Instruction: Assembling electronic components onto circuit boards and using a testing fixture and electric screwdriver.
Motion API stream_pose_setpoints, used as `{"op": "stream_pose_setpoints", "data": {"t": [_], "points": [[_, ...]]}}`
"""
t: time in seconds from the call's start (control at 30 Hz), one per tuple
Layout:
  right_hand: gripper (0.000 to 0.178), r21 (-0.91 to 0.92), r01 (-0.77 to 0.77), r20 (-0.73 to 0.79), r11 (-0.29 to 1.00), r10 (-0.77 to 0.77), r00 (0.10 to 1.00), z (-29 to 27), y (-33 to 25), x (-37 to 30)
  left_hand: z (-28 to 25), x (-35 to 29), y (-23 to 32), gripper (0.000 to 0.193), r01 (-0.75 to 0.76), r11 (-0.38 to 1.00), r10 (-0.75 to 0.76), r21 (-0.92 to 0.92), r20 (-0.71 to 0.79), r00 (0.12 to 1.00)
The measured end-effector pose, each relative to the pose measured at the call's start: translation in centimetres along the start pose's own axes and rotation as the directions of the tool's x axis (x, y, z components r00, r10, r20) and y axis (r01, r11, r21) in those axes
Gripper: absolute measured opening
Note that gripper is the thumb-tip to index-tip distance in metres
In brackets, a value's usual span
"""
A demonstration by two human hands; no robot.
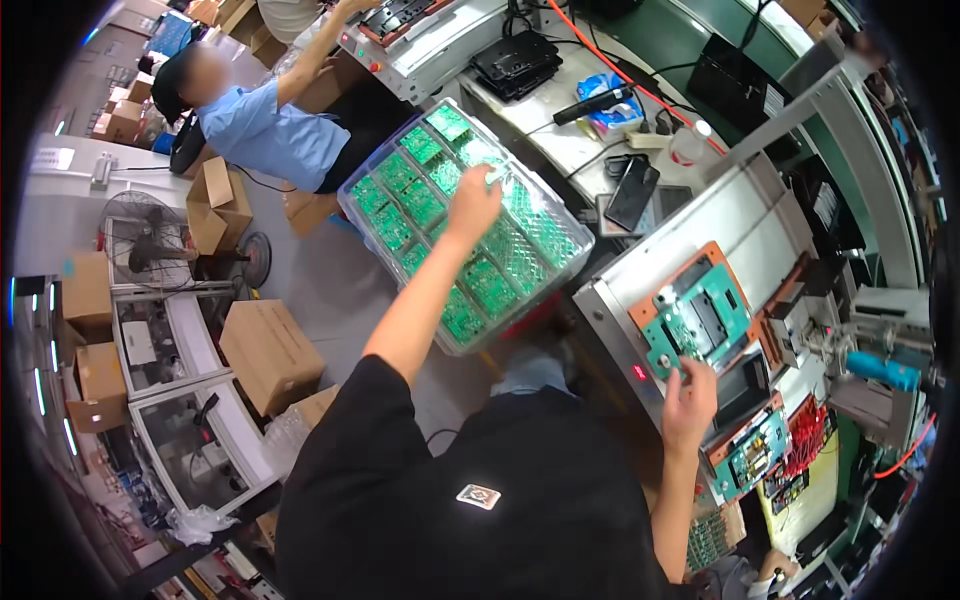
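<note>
My left hand (pixel 474 207) reaches over a clear plastic bin (pixel 463 350) filled with rows of green circuit boards (pixel 421 203). Its fingers are closed at a small whitish thing, too small to name, above the clear divider sheeting on the bin's right side. On the right, my right hand (pixel 690 408) is at the near edge of a green and orange test fixture (pixel 737 322). Its thumb and fingers are drawn together by the fixture's lower corner. Whatever they pinch, if anything, is hidden.
A second green fixture (pixel 752 452) with a board lies nearer me, beside red wires (pixel 806 436). A phone (pixel 633 193) and a bottle (pixel 690 143) rest on the bench. Another person in a blue shirt (pixel 270 133) works at far left, near a fan (pixel 150 250) and cardboard boxes (pixel 268 350).
</note>
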State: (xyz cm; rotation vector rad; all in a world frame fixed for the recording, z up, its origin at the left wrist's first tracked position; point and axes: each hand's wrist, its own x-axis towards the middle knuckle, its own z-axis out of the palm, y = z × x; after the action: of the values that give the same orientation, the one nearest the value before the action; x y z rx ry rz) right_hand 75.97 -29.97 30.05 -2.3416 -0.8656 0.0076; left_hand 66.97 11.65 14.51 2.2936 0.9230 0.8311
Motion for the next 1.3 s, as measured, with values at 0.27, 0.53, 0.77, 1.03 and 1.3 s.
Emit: {"op": "stream_pose_setpoints", "data": {"t": [0.27,0.53,0.77,1.03,1.3], "points": [[0.012,0.095,-0.111,0.110,0.989,0.100,0.989,-0.8,-3.2,-4.7,-1.7,8.9,-12.5,0.034,-0.069,0.760,-0.114,0.646,0.237,0.965],[0.012,0.349,-0.233,0.048,0.908,0.231,0.972,1.6,-10.3,-1.6,-11.5,12.2,-11.2,0.024,0.393,0.646,-0.290,-0.654,0.266,0.919],[0.050,0.262,-0.078,0.039,0.962,0.070,0.997,-0.5,-11.4,2.2,-3.7,1.1,15.4,0.024,0.720,0.628,0.186,-0.297,0.955,0.231],[0.046,0.085,-0.101,0.194,0.991,0.083,0.977,-3.5,-4.0,-1.9,3.6,-4.7,27.5,0.025,0.378,0.701,0.636,-0.605,0.770,0.053],[0.038,0.086,-0.175,-0.129,0.981,0.186,0.974,0.9,-1.9,-0.4,-0.7,-2.7,20.3,0.026,-0.119,0.751,0.532,-0.649,0.490,0.690]]}}
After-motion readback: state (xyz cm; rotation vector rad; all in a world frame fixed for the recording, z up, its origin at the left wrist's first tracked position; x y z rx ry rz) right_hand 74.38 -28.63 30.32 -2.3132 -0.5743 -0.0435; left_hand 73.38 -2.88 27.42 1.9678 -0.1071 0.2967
